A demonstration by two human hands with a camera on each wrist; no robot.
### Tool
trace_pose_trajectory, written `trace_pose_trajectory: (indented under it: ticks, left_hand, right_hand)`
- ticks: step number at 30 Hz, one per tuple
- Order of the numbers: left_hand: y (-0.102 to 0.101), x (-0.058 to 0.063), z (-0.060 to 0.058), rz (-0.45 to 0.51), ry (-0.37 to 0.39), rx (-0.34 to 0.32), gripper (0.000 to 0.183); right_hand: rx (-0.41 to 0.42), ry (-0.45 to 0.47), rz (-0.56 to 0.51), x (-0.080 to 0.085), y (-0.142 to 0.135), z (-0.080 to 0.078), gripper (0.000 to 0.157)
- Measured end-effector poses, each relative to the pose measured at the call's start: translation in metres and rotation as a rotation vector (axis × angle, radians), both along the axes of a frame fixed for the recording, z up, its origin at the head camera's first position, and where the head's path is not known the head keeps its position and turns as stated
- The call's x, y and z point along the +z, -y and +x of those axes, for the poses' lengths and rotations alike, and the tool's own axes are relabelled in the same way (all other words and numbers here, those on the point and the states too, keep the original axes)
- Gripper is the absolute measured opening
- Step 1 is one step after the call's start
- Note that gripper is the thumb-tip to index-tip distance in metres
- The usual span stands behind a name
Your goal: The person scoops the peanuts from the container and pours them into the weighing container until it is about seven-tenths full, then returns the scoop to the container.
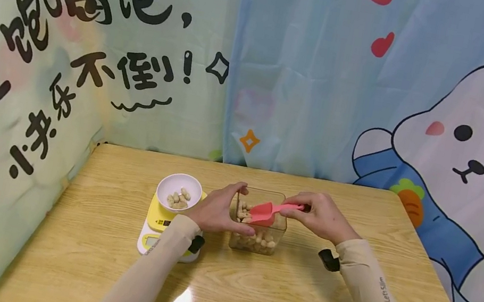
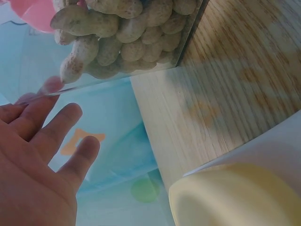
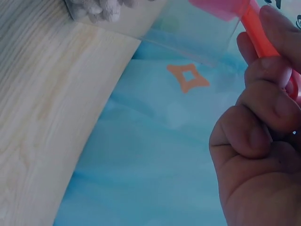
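Observation:
A clear plastic container (image 1: 280, 222) of peanuts (image 1: 262, 240) stands on the table. My left hand (image 1: 218, 209) holds its left side, thumb along the front and fingers at the back-left rim; in the left wrist view the fingertips (image 2: 52, 85) meet the rim. My right hand (image 1: 320, 216) grips the handle of a pink scoop (image 1: 263, 213), its fingers curled round it in the right wrist view. The scoop's head tilts down inside the container, beside peanuts at the left. A white bowl (image 1: 165, 189) with several peanuts sits left of my left hand.
Under the bowl is a yellow and white kitchen scale (image 1: 153, 222), partly covered by my left forearm. The wooden table (image 1: 87, 231) reaches back to a printed curtain (image 1: 280, 71). Black wrist devices (image 1: 329, 260) sit at both wrists.

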State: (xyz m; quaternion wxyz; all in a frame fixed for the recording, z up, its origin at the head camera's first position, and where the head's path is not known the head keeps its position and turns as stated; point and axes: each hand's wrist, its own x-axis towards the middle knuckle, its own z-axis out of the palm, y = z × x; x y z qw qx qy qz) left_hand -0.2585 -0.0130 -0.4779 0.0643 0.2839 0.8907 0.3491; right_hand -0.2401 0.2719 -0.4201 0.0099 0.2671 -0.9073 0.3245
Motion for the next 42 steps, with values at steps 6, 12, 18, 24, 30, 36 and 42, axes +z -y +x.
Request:
trace_pose_trajectory:
  ticks: [6,12,18,24,30,36,42]
  left_hand:
    - [0.001,0.000,0.000,0.011,0.002,-0.001,0.113]
    - [-0.001,-0.001,-0.001,0.003,-0.001,-0.002,0.112]
    - [0.000,-0.002,-0.001,0.006,0.012,-0.001,0.113]
    - [0.001,-0.002,-0.001,0.015,0.015,0.003,0.113]
    - [0.001,0.000,-0.001,0.018,0.017,-0.004,0.113]
    - [0.001,-0.001,-0.001,0.017,0.013,-0.004,0.112]
    - [0.002,-0.001,-0.002,0.017,0.015,-0.004,0.112]
  right_hand:
    - [-0.030,-0.017,-0.022,-0.003,0.001,-0.002,0.023]
    - [-0.046,-0.039,-0.022,-0.010,0.008,-0.002,0.020]
    - [-0.068,-0.014,-0.054,-0.016,0.012,0.000,0.022]
    - [-0.077,0.009,-0.114,-0.023,0.010,-0.001,0.020]
    - [-0.090,0.056,-0.146,-0.025,0.006,-0.003,0.023]
    - [-0.096,0.064,-0.154,-0.024,0.004,-0.004,0.024]
    - [-0.047,-0.030,-0.064,-0.017,0.014,-0.002,0.021]
